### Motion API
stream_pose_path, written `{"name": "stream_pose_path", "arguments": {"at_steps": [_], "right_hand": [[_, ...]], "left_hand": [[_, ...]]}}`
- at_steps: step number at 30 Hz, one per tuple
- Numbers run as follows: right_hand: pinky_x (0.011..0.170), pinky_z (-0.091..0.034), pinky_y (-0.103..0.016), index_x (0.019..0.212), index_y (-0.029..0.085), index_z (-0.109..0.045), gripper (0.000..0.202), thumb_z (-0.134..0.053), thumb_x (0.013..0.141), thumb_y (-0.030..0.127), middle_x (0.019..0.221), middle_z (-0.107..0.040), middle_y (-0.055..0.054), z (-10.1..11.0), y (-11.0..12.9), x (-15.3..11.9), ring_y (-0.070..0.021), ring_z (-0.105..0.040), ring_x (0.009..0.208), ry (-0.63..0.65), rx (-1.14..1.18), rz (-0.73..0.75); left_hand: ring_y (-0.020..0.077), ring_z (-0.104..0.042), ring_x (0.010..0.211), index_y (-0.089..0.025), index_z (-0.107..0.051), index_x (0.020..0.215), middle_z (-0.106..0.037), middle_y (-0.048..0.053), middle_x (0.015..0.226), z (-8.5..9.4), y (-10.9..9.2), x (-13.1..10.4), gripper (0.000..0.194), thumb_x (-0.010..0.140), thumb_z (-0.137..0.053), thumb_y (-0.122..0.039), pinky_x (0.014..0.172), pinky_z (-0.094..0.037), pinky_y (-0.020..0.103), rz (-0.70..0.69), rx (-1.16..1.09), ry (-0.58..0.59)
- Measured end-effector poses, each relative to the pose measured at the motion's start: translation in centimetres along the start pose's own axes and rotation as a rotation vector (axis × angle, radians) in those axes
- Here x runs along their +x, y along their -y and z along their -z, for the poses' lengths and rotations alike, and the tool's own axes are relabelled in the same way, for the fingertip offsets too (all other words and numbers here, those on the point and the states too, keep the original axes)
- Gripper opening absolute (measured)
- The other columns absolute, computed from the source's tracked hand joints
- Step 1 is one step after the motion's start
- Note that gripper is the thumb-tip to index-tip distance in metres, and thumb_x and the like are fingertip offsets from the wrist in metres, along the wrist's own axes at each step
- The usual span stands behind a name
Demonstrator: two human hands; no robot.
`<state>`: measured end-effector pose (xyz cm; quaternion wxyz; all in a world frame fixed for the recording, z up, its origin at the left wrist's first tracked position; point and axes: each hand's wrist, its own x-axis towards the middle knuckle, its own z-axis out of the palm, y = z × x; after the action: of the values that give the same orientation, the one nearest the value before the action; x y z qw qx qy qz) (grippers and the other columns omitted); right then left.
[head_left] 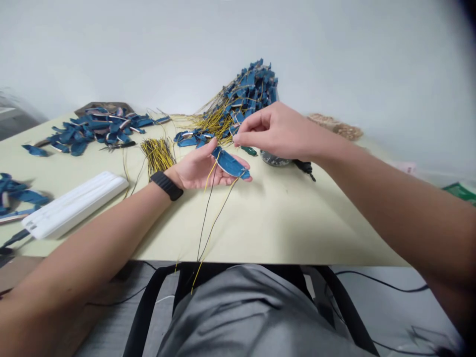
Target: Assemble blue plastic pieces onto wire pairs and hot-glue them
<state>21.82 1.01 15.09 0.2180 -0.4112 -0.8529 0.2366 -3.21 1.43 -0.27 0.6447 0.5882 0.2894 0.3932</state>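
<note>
My left hand [193,171] is palm up over the table, with a curved blue plastic piece [231,164] resting across its fingers, the thumb at the piece's upper end. Yellow and black wires [213,225] come off both ends of the piece and hang toward my lap. Above and to the right, my right hand [280,131] is closed in a pinch, its fingertips a little apart from the blue piece. Whatever may be between those fingertips is too small to make out. Behind the left wrist lies a bundle of yellow and black wires [158,156].
A tall heap of wired blue pieces [256,84] stands at the back; more blue pieces [96,126] lie at the left. A white power strip [74,203] is near my left forearm. A round grey patterned object [273,158] sits under my right hand, beside a small green object [248,150].
</note>
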Motion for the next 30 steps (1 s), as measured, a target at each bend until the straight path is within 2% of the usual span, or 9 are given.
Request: {"name": "stream_pose_path", "arguments": {"at_steps": [4,8,13,19,21,23,25,28,30], "right_hand": [[0.069,-0.038,-0.037,0.088,0.023,-0.086,0.022,-0.091,0.108,0.031,0.069,-0.059,0.001,-0.9,-0.8,-3.1,-0.0178,-0.052,0.071,0.062,-0.013,0.048],[0.068,-0.040,-0.036,0.090,0.023,-0.089,0.016,-0.091,0.106,0.024,0.069,-0.068,0.000,-1.1,-0.7,-4.4,-0.0182,-0.056,0.071,0.088,0.036,0.088],[0.072,-0.046,-0.039,0.077,0.025,-0.079,0.033,-0.083,0.103,0.006,0.069,-0.072,0.000,-1.1,0.9,-4.8,-0.0204,-0.064,0.069,0.022,-0.029,0.048],[0.091,-0.055,-0.036,0.071,0.026,-0.067,0.036,-0.073,0.092,-0.002,0.067,-0.067,0.004,-1.2,1.9,-3.7,-0.0186,-0.063,0.072,-0.077,-0.167,0.269],[0.085,-0.053,-0.035,0.074,0.022,-0.072,0.034,-0.073,0.094,-0.005,0.066,-0.067,0.004,-1.1,2.5,-3.4,-0.0166,-0.063,0.070,-0.101,-0.199,0.303],[0.076,-0.047,-0.033,0.077,0.016,-0.078,0.031,-0.075,0.096,-0.008,0.066,-0.063,0.005,-1.0,3.2,-3.0,-0.0133,-0.060,0.067,-0.147,-0.236,0.321],[0.076,-0.046,-0.030,0.083,0.010,-0.084,0.025,-0.073,0.094,-0.009,0.066,-0.058,0.006,-0.7,3.8,-2.5,-0.0104,-0.058,0.066,-0.189,-0.243,0.308],[0.099,-0.057,-0.033,0.104,0.009,-0.092,0.028,-0.066,0.094,0.003,0.079,-0.058,0.006,0.1,4.2,-1.7,-0.0181,-0.080,0.090,-0.209,-0.223,0.261],[0.113,-0.057,-0.036,0.111,0.012,-0.090,0.031,-0.065,0.094,0.006,0.093,-0.066,0.004,0.7,4.2,-1.2,-0.0271,-0.087,0.121,-0.239,-0.239,0.220]], "left_hand": [[0.0401,-0.093,0.128,-0.014,-0.087,0.133,-0.095,0.022,0.134,-1.5,-0.6,-0.2,0.100,0.113,-0.054,-0.106,0.098,-0.068,0.040,0.031,0.026,-0.005],[0.0300,-0.091,0.102,-0.015,-0.086,0.138,-0.096,0.016,0.112,-2.5,-1.3,-0.3,0.094,0.114,-0.058,-0.101,0.103,-0.070,0.042,0.086,0.090,-0.031],[0.0249,-0.087,0.096,-0.018,-0.089,0.143,-0.096,0.013,0.120,-2.8,-1.4,-0.8,0.088,0.121,-0.052,-0.095,0.101,-0.067,0.039,0.051,0.032,-0.067],[0.0203,-0.082,0.092,-0.021,-0.091,0.143,-0.097,0.009,0.124,-3.1,-2.5,-0.9,0.091,0.121,-0.053,-0.100,0.091,-0.066,0.033,-0.059,-0.014,-0.085],[0.0249,-0.086,0.100,-0.020,-0.088,0.154,-0.098,0.011,0.129,-3.1,-3.4,-0.9,0.102,0.118,-0.048,-0.106,0.097,-0.068,0.037,-0.040,0.004,-0.084],[0.0310,-0.091,0.124,-0.018,-0.079,0.172,-0.097,0.012,0.144,-2.9,-4.3,-1.1,0.110,0.120,-0.039,-0.107,0.109,-0.069,0.041,-0.017,0.014,-0.097],[0.0323,-0.085,0.152,-0.017,-0.069,0.185,-0.091,0.012,0.165,-2.6,-5.1,-1.3,0.109,0.128,-0.024,-0.099,0.125,-0.065,0.043,-0.011,0.040,-0.134],[0.0302,-0.067,0.180,-0.010,-0.065,0.185,-0.078,0.012,0.189,-2.1,-5.8,-1.5,0.110,0.135,-0.004,-0.087,0.144,-0.056,0.043,-0.031,0.082,-0.185],[0.0327,-0.060,0.187,-0.010,-0.073,0.175,-0.075,0.012,0.192,-1.6,-6.0,-1.7,0.107,0.136,-0.012,-0.088,0.151,-0.053,0.046,-0.070,0.099,-0.217]]}}
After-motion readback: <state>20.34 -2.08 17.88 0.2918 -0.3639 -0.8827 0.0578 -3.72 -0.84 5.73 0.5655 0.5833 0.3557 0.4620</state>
